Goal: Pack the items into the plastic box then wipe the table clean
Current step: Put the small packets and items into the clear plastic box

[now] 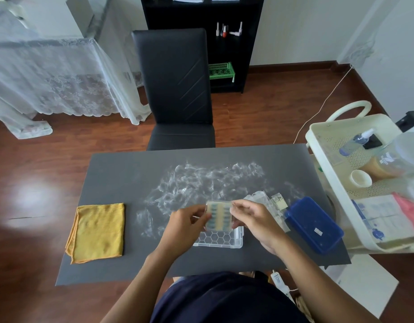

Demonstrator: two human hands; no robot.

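Both hands hold a flat clear packet (218,215) with rows of blue and tan pieces, just above the clear plastic box (221,240) with a honeycomb floor. My left hand (185,226) grips the packet's left edge. My right hand (252,219) pinches its upper right corner. The box's blue lid (314,223) lies to the right. Several more clear packets (269,200) sit behind my right hand. A folded yellow cloth (97,231) lies at the left of the grey table (131,173). White smears (201,180) cover the table's middle.
A black chair (175,89) stands at the table's far side. A cream trolley (364,183) at the right carries a spray bottle, a cup, jars and papers. A black shelf stands at the back wall, a lace-covered table at the far left.
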